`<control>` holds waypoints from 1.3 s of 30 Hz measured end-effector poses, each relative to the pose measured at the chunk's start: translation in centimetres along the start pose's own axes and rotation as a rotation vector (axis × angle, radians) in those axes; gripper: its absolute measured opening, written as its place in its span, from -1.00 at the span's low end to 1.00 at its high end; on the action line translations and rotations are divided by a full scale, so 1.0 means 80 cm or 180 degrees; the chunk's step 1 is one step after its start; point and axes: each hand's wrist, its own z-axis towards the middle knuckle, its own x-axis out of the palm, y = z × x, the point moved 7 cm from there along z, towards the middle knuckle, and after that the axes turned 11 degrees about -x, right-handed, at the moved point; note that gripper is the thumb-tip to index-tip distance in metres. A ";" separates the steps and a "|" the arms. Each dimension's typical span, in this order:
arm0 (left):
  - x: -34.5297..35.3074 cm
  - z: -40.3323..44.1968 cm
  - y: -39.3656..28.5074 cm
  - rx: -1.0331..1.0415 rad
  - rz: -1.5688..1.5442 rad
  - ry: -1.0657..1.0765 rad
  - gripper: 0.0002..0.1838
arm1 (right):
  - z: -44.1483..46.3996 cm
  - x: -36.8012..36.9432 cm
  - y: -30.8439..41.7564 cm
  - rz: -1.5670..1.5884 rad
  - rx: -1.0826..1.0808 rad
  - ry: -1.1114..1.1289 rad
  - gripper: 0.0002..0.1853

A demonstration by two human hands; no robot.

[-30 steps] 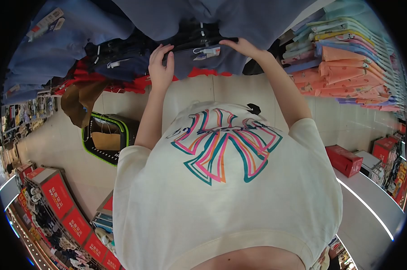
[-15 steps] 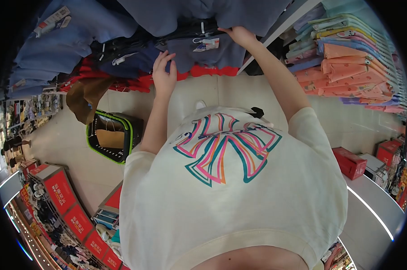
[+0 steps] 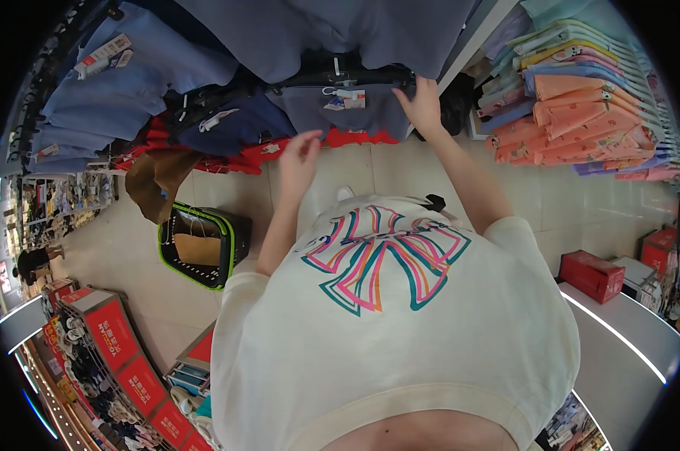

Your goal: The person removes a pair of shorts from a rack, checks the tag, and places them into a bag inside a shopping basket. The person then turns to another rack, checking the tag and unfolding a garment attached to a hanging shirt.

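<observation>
A row of shorts or similar garments hangs on black clip hangers at the top of the head view. My right hand point(image 3: 421, 111) is at the right end of a small grey-blue garment point(image 3: 306, 109) with a white-and-red price tag point(image 3: 352, 99). Its thumb stands apart from the fingers, whose tips meet the hanger's end. Just below that garment's lower edge, my left hand point(image 3: 300, 164) hovers with loosely bent fingers and nothing in them. Red garments point(image 3: 362, 137) show beneath, and a larger blue-grey garment point(image 3: 340, 34) hangs above.
A black basket with a green rim point(image 3: 159, 252) stands on the floor at left, a brown cloth point(image 3: 158, 180) over its edge. Coral and pastel clothes point(image 3: 580, 113) hang at right. Red-fronted shelves point(image 3: 110, 331) and a red box point(image 3: 592, 276) lie nearer me.
My left hand has moved right and down, away from the garments. My right hand has turned, its fingers now pointing up and its thumb spread. The view has shifted slightly.
</observation>
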 end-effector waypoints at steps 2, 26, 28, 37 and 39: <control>0.018 -0.017 -0.001 -0.0058 0.0090 0.0232 -0.81 | -0.024 0.002 -0.018 0.0515 0.0507 0.0234 -0.36; 0.052 -0.088 0.012 -0.0672 -0.0916 0.0478 -0.80 | -0.088 0.014 -0.051 0.3607 0.2627 -0.0618 -0.64; 0.050 -0.095 0.014 -0.0764 -0.0854 0.0431 -0.79 | -0.077 0.006 -0.042 0.3690 0.2482 -0.0592 -0.57; 0.058 -0.118 0.024 -0.1023 -0.0985 0.0222 -0.79 | -0.055 0.004 -0.018 0.3308 0.1518 -0.0073 -0.57; 0.061 -0.123 0.027 -0.1034 -0.1088 0.0158 -0.79 | -0.053 0.002 -0.014 0.3143 0.1292 -0.0041 -0.62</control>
